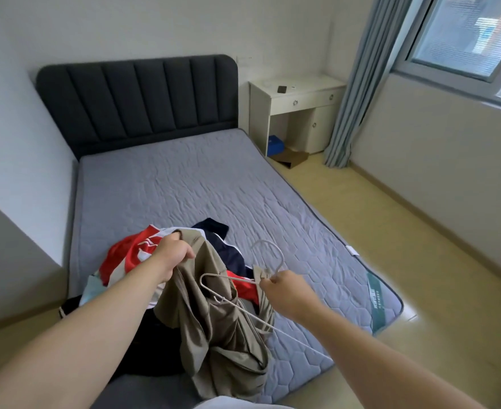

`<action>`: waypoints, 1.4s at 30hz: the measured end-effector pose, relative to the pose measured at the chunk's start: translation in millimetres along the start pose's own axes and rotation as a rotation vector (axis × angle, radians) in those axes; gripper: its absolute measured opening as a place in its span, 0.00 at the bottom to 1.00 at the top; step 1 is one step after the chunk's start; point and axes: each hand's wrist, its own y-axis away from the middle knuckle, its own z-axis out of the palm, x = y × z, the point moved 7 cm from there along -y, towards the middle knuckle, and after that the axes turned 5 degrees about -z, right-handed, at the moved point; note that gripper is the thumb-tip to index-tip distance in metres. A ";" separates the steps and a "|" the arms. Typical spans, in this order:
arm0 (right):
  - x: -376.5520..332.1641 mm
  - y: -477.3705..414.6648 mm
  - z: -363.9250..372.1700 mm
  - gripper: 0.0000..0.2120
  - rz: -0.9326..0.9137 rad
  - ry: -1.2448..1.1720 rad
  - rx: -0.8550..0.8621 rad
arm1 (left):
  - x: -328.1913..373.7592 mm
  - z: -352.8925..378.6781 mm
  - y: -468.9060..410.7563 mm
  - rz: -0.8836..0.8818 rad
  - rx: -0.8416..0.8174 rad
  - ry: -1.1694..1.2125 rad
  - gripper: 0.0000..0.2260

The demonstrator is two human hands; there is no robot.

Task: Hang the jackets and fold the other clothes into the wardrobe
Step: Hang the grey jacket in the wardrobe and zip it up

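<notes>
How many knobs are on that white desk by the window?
3. On the white desk, the left knob and right knob sit on the drawer fronts; the lower knob is on the cabinet door. Others may be hidden.

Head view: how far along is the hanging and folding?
Nothing looks finished, and no wardrobe is in view. In hand: the left hand grips a khaki garment while the right hand pinches a white hanger against it. Left: the red and navy clothes piled unfolded on the mattress.
</notes>
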 end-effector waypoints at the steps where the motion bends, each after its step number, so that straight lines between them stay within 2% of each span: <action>1: -0.4 -0.8 -1.1 0.15 -0.007 -0.003 0.013 | 6.6 4.5 4.4 0.022 -0.026 -0.043 0.18; 4: -5.8 -3.7 -5.8 0.19 -0.060 0.018 0.048 | 25.0 21.4 19.7 0.065 -0.137 -0.100 0.24; 7: -10.1 -6.5 -11.6 0.20 -0.068 -0.064 0.084 | 46.8 39.7 42.6 0.138 -0.247 -0.186 0.24; 11: -17.4 -7.4 -20.9 0.06 -0.095 -0.224 0.170 | 76.4 59.4 81.5 0.263 -0.373 -0.319 0.24; 15: -22.6 -9.3 -25.6 0.21 -0.106 -0.379 0.226 | 100.6 75.6 123.0 0.354 -0.484 -0.316 0.27; 20: -30.5 -17.7 -29.0 0.12 -0.169 -0.571 0.296 | 116.2 84.3 145.3 0.393 -0.566 -0.248 0.23; 22: -30.7 -20.1 -36.1 0.07 -0.149 -0.612 0.342 | 120.2 80.1 141.2 0.374 -0.526 -0.205 0.18; 26: -29.7 -17.2 -55.2 0.05 -0.107 -0.658 0.457 | 116.1 60.7 112.0 0.206 -0.410 -0.056 0.10; 29: -37.7 -14.4 -65.1 0.06 -0.165 -0.637 0.464 | 105.2 48.4 90.9 0.144 -0.275 -0.026 0.13; 30: -41.0 -13.6 -67.3 0.07 -0.182 -0.635 0.461 | 103.2 45.0 84.8 0.180 -0.181 -0.067 0.14; 32: -48.4 -11.7 -70.4 0.10 -0.216 -0.646 0.451 | 105.4 37.1 82.2 0.366 0.110 -0.296 0.19; 34: -56.4 -9.1 -72.0 0.11 -0.237 -0.655 0.438 | 118.2 39.3 103.1 0.727 0.354 -0.466 0.20; 35: -60.2 -7.8 -73.1 0.11 -0.249 -0.675 0.432 | 121.6 46.7 114.6 0.898 0.369 -0.493 0.20; 37: -67.9 -4.7 -76.3 0.11 -0.284 -0.778 0.405 | 121.3 64.2 126.7 1.064 0.245 -0.529 0.22; 40: -78.9 -1.5 -85.4 0.13 -0.340 -0.849 0.366 | 118.5 81.4 128.7 1.127 0.100 -0.633 0.27; 42: -86.3 0.6 -91.2 0.12 -0.379 -0.834 0.340 | 125.3 79.1 123.6 1.141 0.139 -0.649 0.27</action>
